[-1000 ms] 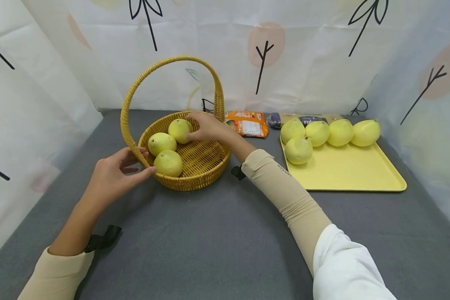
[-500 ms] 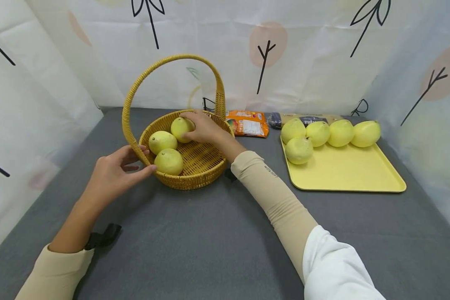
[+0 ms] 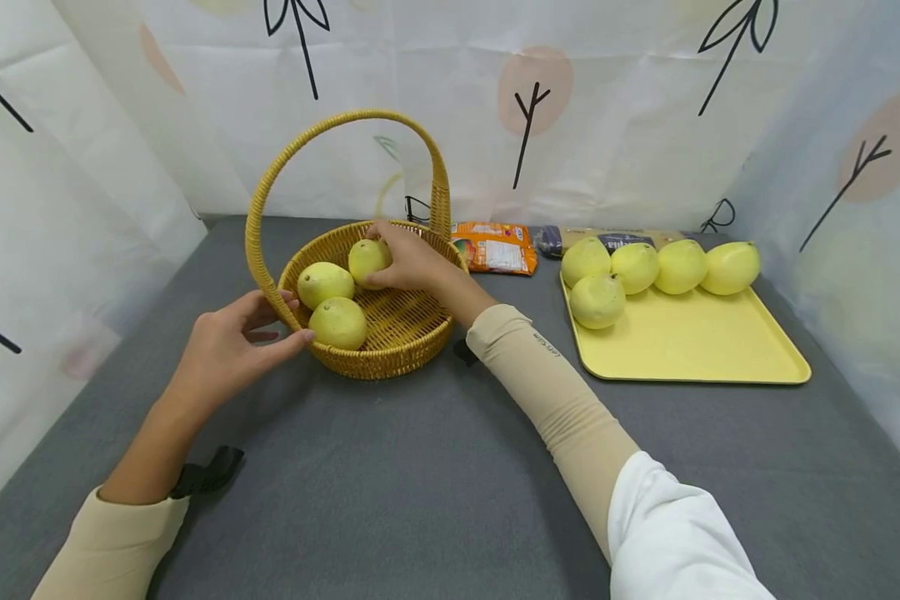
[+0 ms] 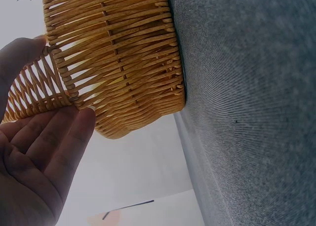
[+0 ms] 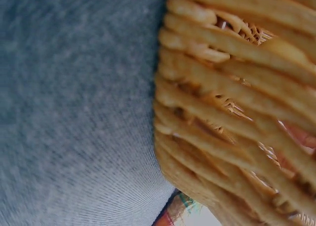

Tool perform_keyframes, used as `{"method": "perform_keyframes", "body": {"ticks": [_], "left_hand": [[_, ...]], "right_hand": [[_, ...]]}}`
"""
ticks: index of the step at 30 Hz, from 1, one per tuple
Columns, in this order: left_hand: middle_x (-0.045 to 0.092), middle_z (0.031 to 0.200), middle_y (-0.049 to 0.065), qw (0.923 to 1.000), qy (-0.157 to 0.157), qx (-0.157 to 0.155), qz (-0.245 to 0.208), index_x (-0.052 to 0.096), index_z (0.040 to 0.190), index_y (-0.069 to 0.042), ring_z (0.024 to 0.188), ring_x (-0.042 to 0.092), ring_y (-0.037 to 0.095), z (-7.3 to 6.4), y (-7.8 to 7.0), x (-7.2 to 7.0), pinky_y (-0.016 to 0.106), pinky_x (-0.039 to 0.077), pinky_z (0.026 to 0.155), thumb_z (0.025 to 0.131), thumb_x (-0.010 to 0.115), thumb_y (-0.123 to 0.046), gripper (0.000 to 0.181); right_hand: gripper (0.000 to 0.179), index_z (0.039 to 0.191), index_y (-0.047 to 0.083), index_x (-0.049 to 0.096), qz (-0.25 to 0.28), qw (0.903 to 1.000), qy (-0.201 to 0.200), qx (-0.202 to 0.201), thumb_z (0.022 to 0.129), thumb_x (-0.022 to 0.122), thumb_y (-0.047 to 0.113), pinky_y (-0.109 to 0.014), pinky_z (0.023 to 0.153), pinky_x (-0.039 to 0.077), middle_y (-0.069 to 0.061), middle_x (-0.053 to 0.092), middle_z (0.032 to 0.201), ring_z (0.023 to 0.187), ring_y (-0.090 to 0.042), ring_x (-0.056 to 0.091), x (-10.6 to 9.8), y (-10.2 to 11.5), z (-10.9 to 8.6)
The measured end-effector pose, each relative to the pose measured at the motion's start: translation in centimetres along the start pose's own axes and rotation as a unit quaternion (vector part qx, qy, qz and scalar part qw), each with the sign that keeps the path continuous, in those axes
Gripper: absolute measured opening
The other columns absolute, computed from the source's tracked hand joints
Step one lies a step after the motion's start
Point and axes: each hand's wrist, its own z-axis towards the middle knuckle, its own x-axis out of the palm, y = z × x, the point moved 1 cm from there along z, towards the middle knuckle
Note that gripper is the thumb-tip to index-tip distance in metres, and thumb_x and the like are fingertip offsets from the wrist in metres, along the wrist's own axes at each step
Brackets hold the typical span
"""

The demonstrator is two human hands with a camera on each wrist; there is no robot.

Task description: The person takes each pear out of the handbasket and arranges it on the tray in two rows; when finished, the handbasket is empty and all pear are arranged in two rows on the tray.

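Observation:
A yellow wicker basket (image 3: 375, 365) with a tall arched handle stands on the table. My left hand (image 3: 228, 346) holds it at the handle's left base, thumb at the rim and fingers behind; the left wrist view shows the fingers (image 4: 64, 137) against the weave. Inside the basket, my right hand (image 3: 412, 260) grips a pale yellow-green pomelo (image 3: 366, 262), thumb in front and fingers over its far side. Two more pomelos, one in the middle (image 3: 325, 284) and one nearer (image 3: 338, 323), lie along the basket's left side. Basket weave (image 5: 222, 107) mostly hides the right hand in the right wrist view.
On the right, a yellow tray (image 3: 705, 346) bears several pomelos (image 3: 634, 267) along its far and left edges. Behind lie an orange packet (image 3: 495, 247) and a long wrapped pack (image 3: 615, 237). A patterned white cloth (image 3: 615, 125) encloses the grey table (image 3: 420, 483).
My right hand has moved the gripped pomelo slightly to the right, away from the middle one. The left hand keeps its hold on the basket.

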Motion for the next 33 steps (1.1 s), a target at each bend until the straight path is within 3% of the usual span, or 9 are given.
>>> {"method": "perform_keyframes", "body": {"ticks": [2, 6, 11, 20, 24, 28, 33], "left_hand": [[0.071, 0.11, 0.004, 1.0, 0.0, -0.003, 0.0, 0.068, 0.117, -0.008, 0.095, 0.072, 0.025, 0.0, 0.0, 0.0, 0.028, 0.06, 0.078, 0.085, 0.083, -0.032, 0.043], [0.072, 0.11, 0.005, 1.0, -0.001, -0.006, -0.001, 0.068, 0.118, -0.008, 0.095, 0.071, 0.025, 0.0, -0.1, -0.1, 0.015, 0.057, 0.077, 0.085, 0.083, -0.032, 0.044], [0.071, 0.113, 0.007, 1.0, 0.003, -0.005, -0.005, 0.067, 0.114, -0.008, 0.096, 0.071, 0.026, 0.1, -0.1, -0.1, 0.008, 0.054, 0.076, 0.085, 0.083, -0.033, 0.041], [0.072, 0.111, 0.005, 1.0, 0.003, -0.007, -0.004, 0.067, 0.115, -0.009, 0.097, 0.071, 0.025, 0.2, 0.0, -0.1, 0.037, 0.061, 0.079, 0.085, 0.083, -0.033, 0.041], [0.072, 0.112, 0.005, 1.0, 0.004, -0.003, -0.008, 0.068, 0.113, -0.009, 0.097, 0.071, 0.024, 0.2, 0.0, -0.1, 0.022, 0.06, 0.078, 0.085, 0.083, -0.032, 0.039], [0.071, 0.112, 0.005, 0.9999, 0.003, 0.002, -0.01, 0.067, 0.112, -0.008, 0.097, 0.071, 0.026, 0.2, 0.0, 0.0, 0.003, 0.051, 0.075, 0.085, 0.083, -0.031, 0.038], [0.071, 0.111, 0.006, 1.0, 0.001, 0.0, -0.004, 0.068, 0.118, -0.008, 0.096, 0.071, 0.028, 0.1, 0.0, 0.0, 0.002, 0.05, 0.074, 0.084, 0.084, -0.031, 0.044]], "right_hand": [[0.057, 0.134, 0.007, 0.048, 0.0, 1.0, -0.005, 0.003, 0.089, 0.078, 0.024, -0.033, 0.077, 0.052, -0.014, 0.056, 0.126, 0.1, -0.023, 0.057, 0.0, 0.0, 0.0], [0.055, 0.131, 0.007, 0.049, 0.013, 0.9998, -0.014, 0.01, 0.088, 0.078, 0.026, -0.032, 0.073, 0.053, -0.013, 0.057, 0.123, 0.094, -0.022, 0.058, -0.1, 0.1, 0.0], [0.053, 0.127, 0.009, 0.051, 0.023, 0.9992, -0.029, 0.016, 0.086, 0.079, 0.028, -0.032, 0.072, 0.054, -0.011, 0.058, 0.121, 0.092, -0.021, 0.059, -0.1, 0.0, -0.3], [0.044, 0.122, 0.009, 0.051, 0.015, 0.9994, -0.029, -0.006, 0.089, 0.077, 0.025, -0.032, 0.074, 0.054, -0.015, 0.058, 0.124, 0.098, -0.023, 0.06, -0.1, -0.2, -0.5], [0.045, 0.122, 0.009, 0.052, 0.02, 0.9994, -0.028, 0.002, 0.089, 0.076, 0.026, -0.032, 0.074, 0.054, -0.016, 0.058, 0.126, 0.099, -0.023, 0.06, -0.1, -0.1, -0.6], [0.047, 0.124, 0.008, 0.052, 0.028, 0.9991, -0.03, 0.014, 0.089, 0.076, 0.028, -0.032, 0.074, 0.055, -0.016, 0.058, 0.129, 0.1, -0.023, 0.06, -0.2, 0.2, -0.8], [0.049, 0.127, 0.008, 0.051, 0.04, 0.9981, -0.044, 0.016, 0.09, 0.075, 0.028, -0.031, 0.075, 0.055, -0.015, 0.057, 0.129, 0.1, -0.022, 0.06, -0.5, 0.5, -1.2]]}}
